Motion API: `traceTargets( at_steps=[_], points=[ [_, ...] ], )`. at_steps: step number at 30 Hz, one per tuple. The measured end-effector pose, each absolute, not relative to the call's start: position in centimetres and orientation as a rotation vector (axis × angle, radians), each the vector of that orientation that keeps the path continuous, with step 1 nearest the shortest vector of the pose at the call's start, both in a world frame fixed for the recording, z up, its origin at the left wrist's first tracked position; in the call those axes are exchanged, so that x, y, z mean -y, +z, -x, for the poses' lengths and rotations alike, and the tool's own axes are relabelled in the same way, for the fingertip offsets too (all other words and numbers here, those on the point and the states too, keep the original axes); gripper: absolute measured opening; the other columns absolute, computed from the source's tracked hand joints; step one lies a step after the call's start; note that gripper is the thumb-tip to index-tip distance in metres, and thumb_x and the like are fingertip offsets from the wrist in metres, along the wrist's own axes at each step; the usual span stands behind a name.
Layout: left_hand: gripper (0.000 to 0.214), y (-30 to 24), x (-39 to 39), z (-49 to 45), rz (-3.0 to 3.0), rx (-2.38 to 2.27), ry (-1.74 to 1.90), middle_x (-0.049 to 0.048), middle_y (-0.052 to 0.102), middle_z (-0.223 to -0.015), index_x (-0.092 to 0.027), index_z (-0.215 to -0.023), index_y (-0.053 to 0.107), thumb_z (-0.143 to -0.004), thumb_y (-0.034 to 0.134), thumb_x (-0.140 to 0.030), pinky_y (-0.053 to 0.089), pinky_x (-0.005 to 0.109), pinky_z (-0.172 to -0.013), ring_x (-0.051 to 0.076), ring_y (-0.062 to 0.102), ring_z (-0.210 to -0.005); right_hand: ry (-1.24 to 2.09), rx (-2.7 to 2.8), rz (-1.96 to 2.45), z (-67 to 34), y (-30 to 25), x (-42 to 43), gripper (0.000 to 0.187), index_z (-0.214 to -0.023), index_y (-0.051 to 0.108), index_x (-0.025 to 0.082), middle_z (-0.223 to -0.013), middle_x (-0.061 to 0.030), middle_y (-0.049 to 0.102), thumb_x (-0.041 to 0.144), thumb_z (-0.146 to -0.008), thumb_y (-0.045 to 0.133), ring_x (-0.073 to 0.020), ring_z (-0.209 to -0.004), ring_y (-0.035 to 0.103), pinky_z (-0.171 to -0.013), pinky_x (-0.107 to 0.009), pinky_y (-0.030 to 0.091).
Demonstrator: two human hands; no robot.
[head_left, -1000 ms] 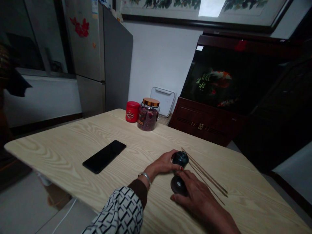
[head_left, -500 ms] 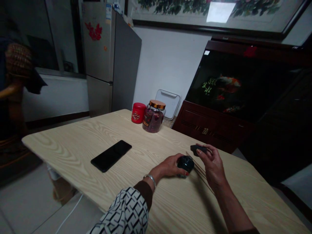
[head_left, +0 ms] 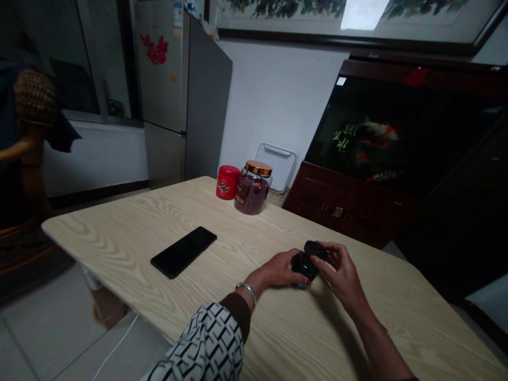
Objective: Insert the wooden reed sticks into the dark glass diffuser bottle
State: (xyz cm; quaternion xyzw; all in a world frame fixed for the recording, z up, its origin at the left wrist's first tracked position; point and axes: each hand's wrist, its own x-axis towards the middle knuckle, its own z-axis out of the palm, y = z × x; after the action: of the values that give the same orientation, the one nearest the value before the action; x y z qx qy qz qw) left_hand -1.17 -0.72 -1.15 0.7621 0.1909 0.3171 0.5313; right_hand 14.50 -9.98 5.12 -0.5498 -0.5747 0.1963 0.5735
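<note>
While a framed painting [head_left: 341, 16] hangs above a fish tank [head_left: 381, 127] on a dark wooden cabinet [head_left: 341, 206], and a steel fridge [head_left: 182, 95] stands against the wall at the far left, the light wood-grain counter [head_left: 119, 233] fills the middle of the view. Near its far corner stand a glass jar [head_left: 252, 190] of dried petals with a copper lid and, just beside it, a red tin [head_left: 227, 182]. A black phone [head_left: 183, 252] lies face up towards the counter's left side, well apart from the hands.

Right of centre, closer to the near edge than the far one, the left hand [head_left: 278, 269] and right hand [head_left: 341, 272] meet. The left fingers curl closed around the lower dark piece [head_left: 302, 267], a glossy rounded object, and the right fingers bend inward, their tips pinching the upper dark piece [head_left: 316, 250]. The two pieces touch, and together they run on a slant from lower left up to the right. Both are partly hidden by the fingers, so their exact shape is hard to tell. A silver bracelet [head_left: 248, 289] circles the left wrist.
</note>
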Motion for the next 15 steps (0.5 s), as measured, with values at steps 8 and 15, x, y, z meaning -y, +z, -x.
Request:
traceTargets(
  at_steps=[8, 15],
  points=[
    [0.069, -0.7, 0.9, 1.3, -1.848, -0.428, 0.791, 0.0067, 0.065, -0.11, -0.018, -0.123, 0.059, -0.061, 0.083, -0.036, 0.046, 0.032, -0.082, 0.023, 0.058, -0.097, 0.144, 1.609, 1.551, -15.1, 5.6, 10.0, 0.05, -0.125, 0.053, 0.025, -0.122, -0.0096, 0.057, 0.046, -0.081, 0.065, -0.0267, -0.108, 0.06, -0.094, -0.043, 0.047],
    [0.066, -0.7, 0.9, 1.3, -1.837, -0.434, 0.77, 0.0051, 0.066, -0.106, -0.019, -0.12, 0.059, -0.061, 0.082, -0.035, 0.046, 0.031, -0.079, 0.022, 0.059, -0.094, 0.03, 1.704, 1.692, -14.6, 6.6, 9.7, 0.046, -0.116, 0.056, 0.026, -0.115, -0.0098, 0.057, 0.051, -0.079, 0.065, -0.0279, -0.106, 0.059, -0.093, -0.044, 0.047]
  ],
)
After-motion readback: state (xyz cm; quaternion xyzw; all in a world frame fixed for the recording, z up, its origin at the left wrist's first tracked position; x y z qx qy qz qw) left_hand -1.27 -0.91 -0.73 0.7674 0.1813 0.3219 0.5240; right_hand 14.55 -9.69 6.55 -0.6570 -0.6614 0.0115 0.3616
